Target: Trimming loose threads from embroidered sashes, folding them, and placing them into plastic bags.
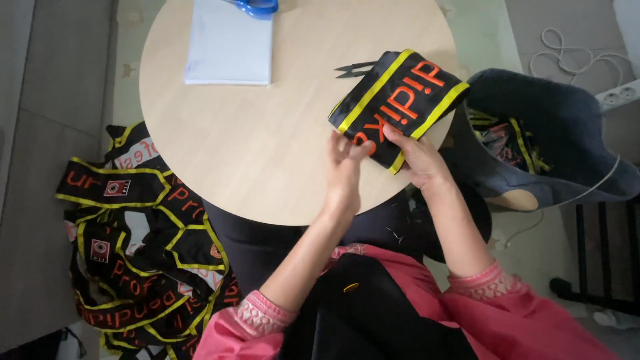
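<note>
A folded black sash (400,100) with yellow stripes and orange letters lies at the right edge of a round wooden table (267,153). My left hand (347,163) touches the sash's near end with its fingertips. My right hand (417,160) grips the same near end from the right side. Small black thread snips (355,69) lie on the table just behind the sash.
A white folded cloth (230,43) lies at the table's far side with blue scissors (257,7) on it. A heap of similar black sashes (143,247) lies on the floor at left. A dark bag (553,140) with more sashes sits at right, near a power strip (620,95).
</note>
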